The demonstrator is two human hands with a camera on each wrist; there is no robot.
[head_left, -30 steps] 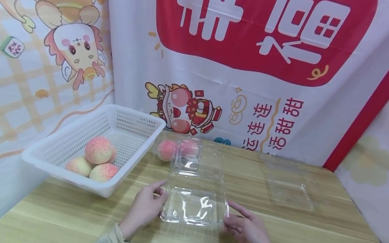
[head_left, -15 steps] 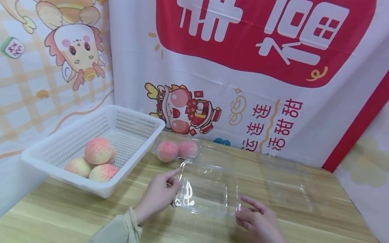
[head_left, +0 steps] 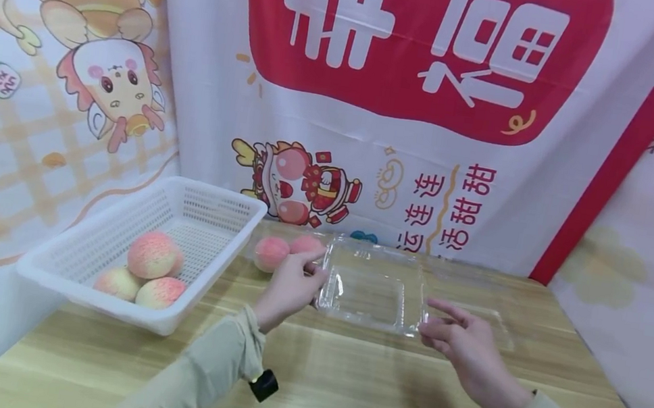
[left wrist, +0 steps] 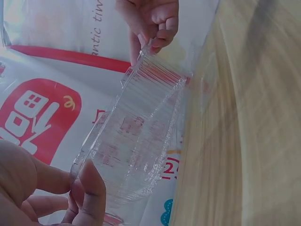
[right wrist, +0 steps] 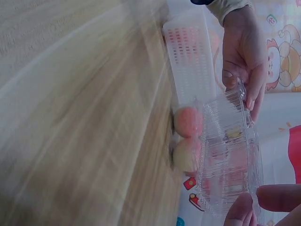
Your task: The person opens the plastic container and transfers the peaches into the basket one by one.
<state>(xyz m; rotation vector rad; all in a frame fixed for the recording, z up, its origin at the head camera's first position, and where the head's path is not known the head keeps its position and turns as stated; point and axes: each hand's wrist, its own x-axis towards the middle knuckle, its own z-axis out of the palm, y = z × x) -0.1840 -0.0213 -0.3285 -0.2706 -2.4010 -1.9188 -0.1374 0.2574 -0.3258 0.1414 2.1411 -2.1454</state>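
Note:
A clear plastic clamshell box (head_left: 369,291) hangs between my two hands, apart from the tabletop in both wrist views. My left hand (head_left: 292,288) pinches its left rim between thumb and fingers. At the opposite end, my right hand (head_left: 468,351) pinches the right rim. In the left wrist view the box (left wrist: 136,127) shows its ribbed side wall, and nothing shows inside it. Just beyond my left hand, two pink peaches (head_left: 270,253) sit together on the table, one partly covered by that hand.
On the left stands a white perforated basket (head_left: 203,284) holding several peaches (head_left: 152,255). Another clear plastic container (head_left: 493,316) lies on the wooden table (head_left: 340,396) behind my right hand. A printed cloth (head_left: 486,203) hangs along the table's back edge.
Both hands have carried the clear box away from me and to the right. It now overlaps the area beside the two loose peaches. The head view has shifted slightly right.

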